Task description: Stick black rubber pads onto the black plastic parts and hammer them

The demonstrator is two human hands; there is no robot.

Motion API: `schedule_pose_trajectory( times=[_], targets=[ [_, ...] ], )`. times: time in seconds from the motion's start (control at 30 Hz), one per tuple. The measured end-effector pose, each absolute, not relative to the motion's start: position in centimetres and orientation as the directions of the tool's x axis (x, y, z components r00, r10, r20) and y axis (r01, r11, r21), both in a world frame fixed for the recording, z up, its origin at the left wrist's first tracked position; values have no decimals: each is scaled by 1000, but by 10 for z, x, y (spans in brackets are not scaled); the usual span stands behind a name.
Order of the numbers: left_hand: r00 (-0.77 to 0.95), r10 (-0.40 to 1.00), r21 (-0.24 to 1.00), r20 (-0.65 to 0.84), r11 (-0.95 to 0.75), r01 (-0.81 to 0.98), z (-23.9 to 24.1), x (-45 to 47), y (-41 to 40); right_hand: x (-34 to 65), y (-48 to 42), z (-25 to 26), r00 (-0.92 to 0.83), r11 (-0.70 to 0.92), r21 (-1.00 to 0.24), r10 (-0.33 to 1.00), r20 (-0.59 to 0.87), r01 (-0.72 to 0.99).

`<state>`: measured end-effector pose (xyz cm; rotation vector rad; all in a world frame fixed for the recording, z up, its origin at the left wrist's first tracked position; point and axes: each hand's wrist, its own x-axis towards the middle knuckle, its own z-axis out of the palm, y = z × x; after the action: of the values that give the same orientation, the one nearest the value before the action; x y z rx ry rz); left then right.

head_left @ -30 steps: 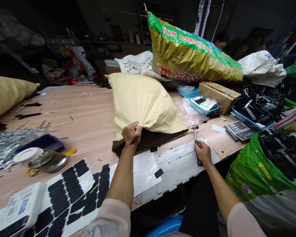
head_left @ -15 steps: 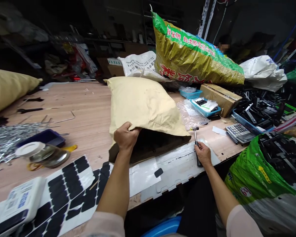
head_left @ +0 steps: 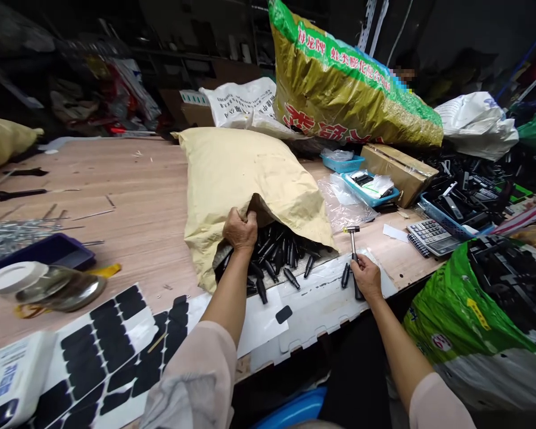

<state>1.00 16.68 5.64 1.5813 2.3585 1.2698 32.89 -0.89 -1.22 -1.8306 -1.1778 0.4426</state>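
A tan woven sack [head_left: 241,173] lies on the wooden table [head_left: 129,196] with its mouth toward me. My left hand [head_left: 240,229] is closed on the upper lip of that mouth and holds it raised. Several small black plastic parts [head_left: 280,256] spill out of the opening onto the table and the white sheet [head_left: 321,307] in front. My right hand [head_left: 367,278] is closed on the handle of a small hammer [head_left: 353,245], whose head rests on the table just right of the sack. One black part lies beside that hand.
Sheets of black adhesive pads [head_left: 116,345] lie at the near left, next to a glass jar [head_left: 49,286], a dark blue tray [head_left: 49,250] and metal rods [head_left: 13,229]. A large green-yellow bag [head_left: 343,89], blue baskets [head_left: 370,187], a calculator [head_left: 431,235] and a green bag [head_left: 482,310] crowd the right side.
My left hand has lifted the sack's lip higher, and black parts have slid out of the opening onto the table. My right hand stays on the hammer.
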Motion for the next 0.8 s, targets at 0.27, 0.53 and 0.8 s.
schedule_pose_trajectory(
  times=[0.27, 0.53, 0.8],
  targets=[
    [-299, 803, 602, 516, -92, 793, 57, 4, 124, 329, -9, -12, 505, -175, -790, 842, 189, 588],
    [-352, 776, 585, 524, -27, 811, 42, 3, 30, 330, -5, -10, 546, -224, -797, 824, 152, 560],
    [-550, 706, 614, 447, 205, 762, 9, -12, -46, 292, -17, -16, 658, -250, -894, 750, 65, 372]
  ],
)
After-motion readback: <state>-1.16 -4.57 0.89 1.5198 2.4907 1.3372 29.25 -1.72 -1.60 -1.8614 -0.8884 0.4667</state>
